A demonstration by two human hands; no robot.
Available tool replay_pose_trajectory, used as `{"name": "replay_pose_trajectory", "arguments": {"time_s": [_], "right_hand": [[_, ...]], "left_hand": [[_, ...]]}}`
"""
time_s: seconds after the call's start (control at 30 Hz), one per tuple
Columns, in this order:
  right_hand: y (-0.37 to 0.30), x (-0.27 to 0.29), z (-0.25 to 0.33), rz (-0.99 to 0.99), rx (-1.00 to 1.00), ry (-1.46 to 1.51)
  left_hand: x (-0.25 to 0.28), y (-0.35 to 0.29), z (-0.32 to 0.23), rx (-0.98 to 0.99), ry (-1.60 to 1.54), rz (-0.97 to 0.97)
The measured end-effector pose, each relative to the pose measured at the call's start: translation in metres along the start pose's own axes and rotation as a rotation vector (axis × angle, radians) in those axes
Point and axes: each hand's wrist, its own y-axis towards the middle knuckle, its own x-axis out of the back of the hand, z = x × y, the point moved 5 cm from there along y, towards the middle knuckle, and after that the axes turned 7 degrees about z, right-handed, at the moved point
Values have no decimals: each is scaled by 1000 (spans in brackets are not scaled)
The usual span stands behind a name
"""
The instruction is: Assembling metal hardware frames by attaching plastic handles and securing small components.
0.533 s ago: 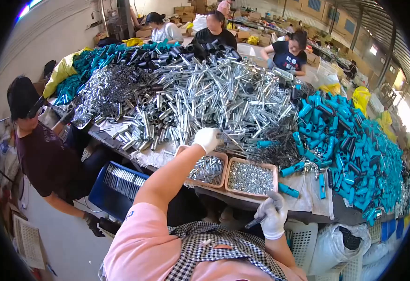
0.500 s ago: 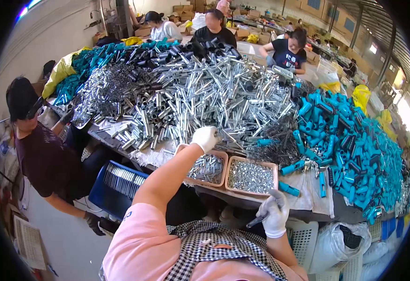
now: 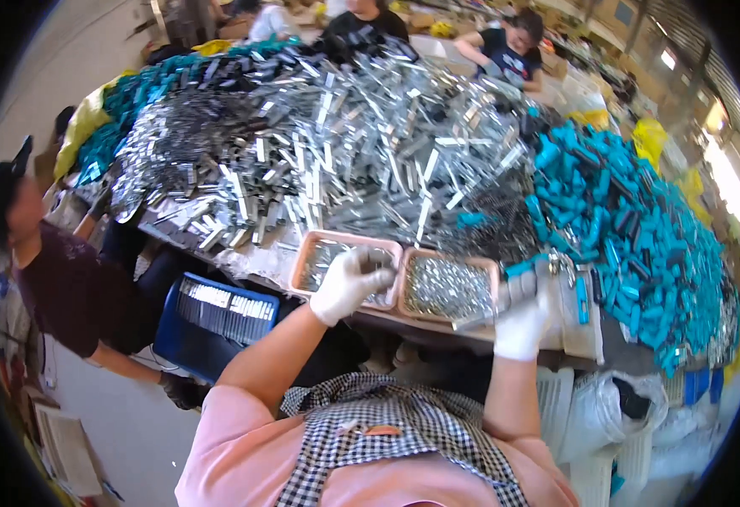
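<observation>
My left hand [image 3: 349, 286], in a white glove, is over the left pink tray [image 3: 300, 270], which holds slim metal pins. Its fingers and thumb are curled toward each other; what they hold, if anything, is blurred. Just right of the second pink tray [image 3: 446, 316], full of small shiny metal parts, is my right hand [image 3: 522, 317], also gloved. From its closed fingers a slim grey metal piece [image 3: 475, 320] sticks out to the left, past that tray's front edge. Beyond the trays spreads a big heap of metal tubes [image 3: 327, 152].
Teal plastic parts [image 3: 640, 237] are heaped at the right, dark springs [image 3: 501, 207] beside them. A blue bin [image 3: 180, 338] of metal pieces stands left of my arm. One person [image 3: 65, 279] sits at the left; others work across the table. A white sack [image 3: 598, 406] stands low right.
My left hand has come back from the metal heap to the left tray. My right hand has risen with the metal piece toward the right tray. The view has shifted slightly.
</observation>
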Motion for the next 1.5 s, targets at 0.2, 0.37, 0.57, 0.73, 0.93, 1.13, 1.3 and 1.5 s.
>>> {"name": "replay_pose_trajectory", "arguments": {"time_s": [0.2,0.37,0.57,0.73,0.93,1.13,1.3,1.5], "right_hand": [[0,-23,-22,-115,-42,-33],[-2,-3,-13,-27,-5,34],[-4,8,-5,88,15,85],[-6,-1,-6,198,35,28],[-26,-37,-39,387,-32,5],[-42,-11,-47,212,-422,-432],[-61,-43,-61,722,-1146,-1205],[-72,-72,-91,1205,-405,-1563]], "left_hand": [[-69,-53,42,140,-395,34],[-77,-48,46,182,-545,181],[-85,-51,49,300,-533,198],[-95,-51,38,288,-388,244],[-106,-50,19,53,-64,341],[-77,-56,17,28,240,347],[-67,-67,4,-168,690,386],[-58,-81,24,-92,539,508]]}}
